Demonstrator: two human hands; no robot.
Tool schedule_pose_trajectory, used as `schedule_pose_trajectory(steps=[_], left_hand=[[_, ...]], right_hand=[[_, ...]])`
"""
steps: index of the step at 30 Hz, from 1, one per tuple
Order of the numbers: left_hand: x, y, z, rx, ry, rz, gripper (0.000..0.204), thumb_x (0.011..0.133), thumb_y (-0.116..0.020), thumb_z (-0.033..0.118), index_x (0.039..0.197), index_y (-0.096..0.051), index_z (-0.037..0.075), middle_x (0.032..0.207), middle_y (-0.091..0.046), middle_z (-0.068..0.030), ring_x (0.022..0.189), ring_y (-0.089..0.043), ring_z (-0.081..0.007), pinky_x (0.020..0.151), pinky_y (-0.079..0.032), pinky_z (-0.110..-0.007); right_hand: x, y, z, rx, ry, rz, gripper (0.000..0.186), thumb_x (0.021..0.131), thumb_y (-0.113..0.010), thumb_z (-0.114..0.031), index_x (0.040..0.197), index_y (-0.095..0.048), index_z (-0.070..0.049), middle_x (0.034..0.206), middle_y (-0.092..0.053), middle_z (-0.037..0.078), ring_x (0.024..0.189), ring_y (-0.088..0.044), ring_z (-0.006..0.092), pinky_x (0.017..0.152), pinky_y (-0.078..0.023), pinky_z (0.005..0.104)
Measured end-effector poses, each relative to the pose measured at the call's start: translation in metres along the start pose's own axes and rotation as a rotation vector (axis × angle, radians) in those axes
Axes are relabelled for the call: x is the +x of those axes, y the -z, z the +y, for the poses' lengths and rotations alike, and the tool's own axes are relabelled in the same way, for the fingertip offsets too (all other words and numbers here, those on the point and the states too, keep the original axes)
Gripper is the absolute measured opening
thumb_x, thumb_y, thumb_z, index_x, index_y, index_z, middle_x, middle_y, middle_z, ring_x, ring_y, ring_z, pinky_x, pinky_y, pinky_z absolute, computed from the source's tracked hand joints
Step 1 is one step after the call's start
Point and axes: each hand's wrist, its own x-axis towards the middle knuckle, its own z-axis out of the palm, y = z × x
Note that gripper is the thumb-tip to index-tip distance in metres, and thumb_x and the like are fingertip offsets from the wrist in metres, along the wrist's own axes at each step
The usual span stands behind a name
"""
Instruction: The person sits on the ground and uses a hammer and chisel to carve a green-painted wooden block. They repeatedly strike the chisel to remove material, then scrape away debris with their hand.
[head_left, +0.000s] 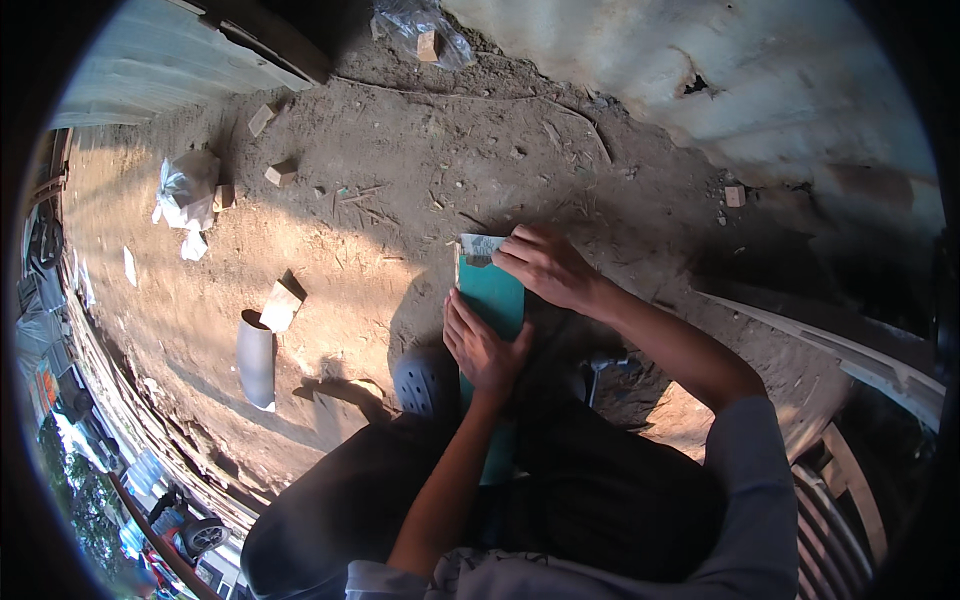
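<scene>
A long teal board (487, 292) stands between my legs, its top end pale and ragged. My left hand (480, 345) grips the board partway down, fingers along its left edge. Above it, my right hand (545, 270) is closed on the board's top right end, fingers at the pale patch. My grey clog (418, 385) shows left of the board. A small metal object (605, 375), which I cannot make out, is low to the right, partly behind my arm and leg.
Wooden blocks (281, 172), a grey tube (255, 360) with a wood piece (282, 305), and white plastic bags (185, 190) lie on the dirt floor (390, 170). Corrugated metal sheets (800, 90) border it. A long white plank (810, 340) is at right; piled clutter (50, 330) lines the left.
</scene>
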Motion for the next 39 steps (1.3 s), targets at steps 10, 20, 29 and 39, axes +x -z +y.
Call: schedule_pose_trajectory(steps=[10, 20, 29, 39], left_hand=[[0.002, -0.002, -0.002, 0.011, -0.016, 0.025, 0.112, 0.065, -0.077, 0.048, 0.144, -0.021, -0.008, 0.139, -0.038, -0.0284, 0.133, -0.035, -0.0397, 0.110, -0.027, -0.048], [0.000, 0.001, 0.000, 0.035, -0.024, 0.017, 0.112, 0.065, -0.076, 0.049, 0.143, -0.022, -0.009, 0.139, -0.038, -0.0288, 0.133, -0.036, -0.0396, 0.110, -0.028, -0.047], [0.001, 0.000, 0.000, 0.062, -0.053, 0.031, 0.112, 0.067, -0.074, 0.050, 0.144, -0.019, -0.010, 0.137, -0.038, -0.0312, 0.130, -0.037, -0.0427, 0.108, -0.029, -0.048], [0.002, -0.002, -0.003, 0.036, -0.069, 0.045, 0.109, 0.067, -0.075, 0.048, 0.143, -0.021, -0.010, 0.138, -0.038, -0.0301, 0.130, -0.037, -0.0415, 0.109, -0.029, -0.048]], right_hand=[[0.003, -0.004, -0.001, 0.021, -0.011, -0.035, 0.021, 0.076, -0.061, -0.008, 0.095, -0.064, -0.002, 0.095, -0.059, 0.006, 0.092, -0.056, 0.0213, 0.085, -0.047, 0.0344], [-0.006, -0.008, -0.003, -0.038, 0.043, 0.009, 0.035, 0.083, -0.062, -0.013, 0.115, -0.064, -0.002, 0.127, -0.058, 0.010, 0.116, -0.053, 0.0263, 0.099, -0.044, 0.0400], [0.013, -0.021, -0.011, 0.015, 0.004, 0.006, 0.042, 0.083, -0.067, -0.019, 0.121, -0.061, -0.002, 0.131, -0.056, 0.008, 0.124, -0.049, 0.0244, 0.103, -0.041, 0.0385], [0.009, -0.015, 0.000, 0.072, 0.059, -0.039, 0.040, 0.089, -0.053, -0.009, 0.127, -0.057, -0.001, 0.137, -0.053, 0.012, 0.133, -0.043, 0.0253, 0.113, -0.034, 0.0402]])
